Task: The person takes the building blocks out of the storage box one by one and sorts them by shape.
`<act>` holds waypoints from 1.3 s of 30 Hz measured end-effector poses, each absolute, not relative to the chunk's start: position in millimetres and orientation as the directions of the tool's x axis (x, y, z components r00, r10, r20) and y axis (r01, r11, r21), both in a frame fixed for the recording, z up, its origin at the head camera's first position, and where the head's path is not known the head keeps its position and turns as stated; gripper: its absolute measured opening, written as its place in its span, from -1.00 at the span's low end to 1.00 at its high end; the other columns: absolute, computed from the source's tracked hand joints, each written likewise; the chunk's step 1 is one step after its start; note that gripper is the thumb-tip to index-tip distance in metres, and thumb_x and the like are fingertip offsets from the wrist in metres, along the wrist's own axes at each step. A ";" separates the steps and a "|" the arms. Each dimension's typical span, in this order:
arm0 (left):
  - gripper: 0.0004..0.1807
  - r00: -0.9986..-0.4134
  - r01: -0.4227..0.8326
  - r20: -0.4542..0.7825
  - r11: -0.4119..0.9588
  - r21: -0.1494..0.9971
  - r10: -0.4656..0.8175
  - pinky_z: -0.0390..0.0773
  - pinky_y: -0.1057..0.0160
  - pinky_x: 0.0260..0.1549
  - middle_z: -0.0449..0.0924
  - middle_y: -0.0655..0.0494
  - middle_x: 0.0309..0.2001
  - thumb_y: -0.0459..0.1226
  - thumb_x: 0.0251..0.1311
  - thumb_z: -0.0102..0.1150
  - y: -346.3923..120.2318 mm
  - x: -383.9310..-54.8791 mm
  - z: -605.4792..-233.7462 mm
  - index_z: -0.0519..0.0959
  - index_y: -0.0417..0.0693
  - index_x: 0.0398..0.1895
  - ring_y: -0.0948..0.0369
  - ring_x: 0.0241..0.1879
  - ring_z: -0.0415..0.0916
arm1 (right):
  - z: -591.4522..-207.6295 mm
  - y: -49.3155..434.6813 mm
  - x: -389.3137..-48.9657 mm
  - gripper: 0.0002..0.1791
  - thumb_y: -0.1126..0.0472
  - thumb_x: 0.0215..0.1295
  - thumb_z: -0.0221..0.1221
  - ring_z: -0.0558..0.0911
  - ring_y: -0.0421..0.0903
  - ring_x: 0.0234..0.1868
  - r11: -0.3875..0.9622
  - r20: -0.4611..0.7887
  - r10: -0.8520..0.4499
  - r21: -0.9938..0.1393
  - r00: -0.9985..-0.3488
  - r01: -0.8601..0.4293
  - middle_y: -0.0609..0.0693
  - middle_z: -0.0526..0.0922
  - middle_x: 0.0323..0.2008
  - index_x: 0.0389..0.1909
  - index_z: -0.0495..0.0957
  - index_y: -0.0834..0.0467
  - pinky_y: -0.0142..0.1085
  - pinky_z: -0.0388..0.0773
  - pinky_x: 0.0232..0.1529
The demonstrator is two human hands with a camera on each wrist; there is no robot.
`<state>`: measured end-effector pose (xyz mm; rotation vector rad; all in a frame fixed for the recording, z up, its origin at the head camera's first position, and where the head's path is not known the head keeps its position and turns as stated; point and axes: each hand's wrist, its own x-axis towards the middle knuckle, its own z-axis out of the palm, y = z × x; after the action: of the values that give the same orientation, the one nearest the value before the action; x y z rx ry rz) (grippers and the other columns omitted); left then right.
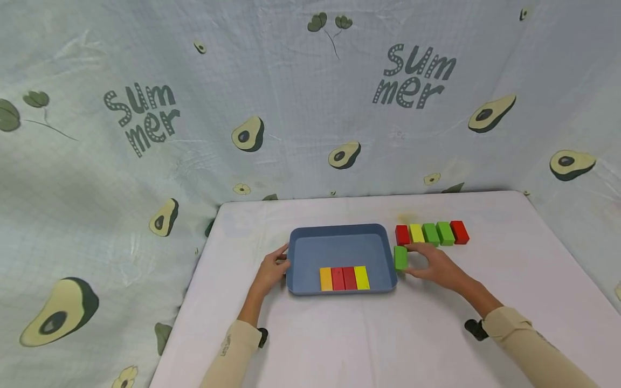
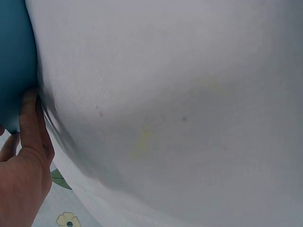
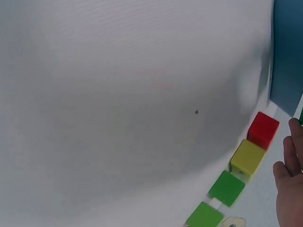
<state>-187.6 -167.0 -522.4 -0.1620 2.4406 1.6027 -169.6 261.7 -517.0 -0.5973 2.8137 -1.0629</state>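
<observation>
On the table sits a blue-grey tray (image 1: 339,249) with a row of blocks along its near side: an orange block (image 1: 326,279), two red blocks (image 1: 338,279) and a yellow block (image 1: 361,277). My left hand (image 1: 273,272) touches the tray's left side, its fingers fairly straight against the outer wall in the left wrist view. Between thumb and fingers, my right hand (image 1: 436,267) pinches a green block (image 1: 400,258) at the tray's right rim. In the right wrist view, that hand's fingers (image 3: 290,153) show at the right edge and the held block is mostly cut off.
Behind my right hand stands a row of blocks: a red one (image 1: 402,235), a yellow one (image 1: 416,233), two green ones (image 1: 444,233) and another red one (image 1: 459,232). A white cloth covers the table (image 1: 320,334). A printed curtain (image 1: 291,97) hangs behind its far edge.
</observation>
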 end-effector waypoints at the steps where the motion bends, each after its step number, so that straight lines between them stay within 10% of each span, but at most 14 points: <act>1: -0.33 -0.971 -0.206 -0.236 0.404 0.891 0.026 0.54 0.22 -0.39 0.46 -0.16 0.01 -0.39 0.08 0.01 -167.1 -187.8 -522.3 0.30 -0.01 0.37 0.12 -0.24 0.47 | -517.8 263.7 -169.6 -0.34 0.14 0.04 0.37 0.42 0.22 0.08 0.683 0.060 -0.379 -0.655 -0.923 -0.323 0.23 0.48 0.06 0.16 0.42 0.32 0.12 0.43 -0.03; 30: -0.34 -0.973 -0.195 -0.226 0.379 0.905 0.041 0.52 0.23 -0.44 0.46 -0.17 -0.02 -0.43 0.08 -0.01 -164.7 -187.0 -519.9 0.30 -0.05 0.36 0.13 -0.28 0.45 | -534.6 279.2 -171.0 -0.28 0.11 0.04 0.37 0.38 0.23 0.13 0.769 -0.118 -0.437 -0.563 -0.892 -0.302 0.26 0.46 0.11 0.20 0.39 0.35 0.11 0.34 0.08; 39: -0.34 -0.972 -0.199 -0.230 0.367 0.909 0.043 0.51 0.23 -0.42 0.45 -0.17 -0.01 -0.42 0.10 -0.01 -165.7 -186.3 -517.9 0.30 -0.03 0.37 0.11 -0.26 0.45 | -525.1 267.1 -167.8 -0.23 0.09 0.05 0.37 0.34 0.23 0.19 0.748 0.001 -0.382 -0.587 -0.924 -0.309 0.26 0.39 0.19 0.27 0.33 0.27 0.13 0.36 0.05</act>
<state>-186.3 -165.7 -517.9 -0.1401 2.4121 1.6504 -167.8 267.1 -525.1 -0.5605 2.8248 -0.9163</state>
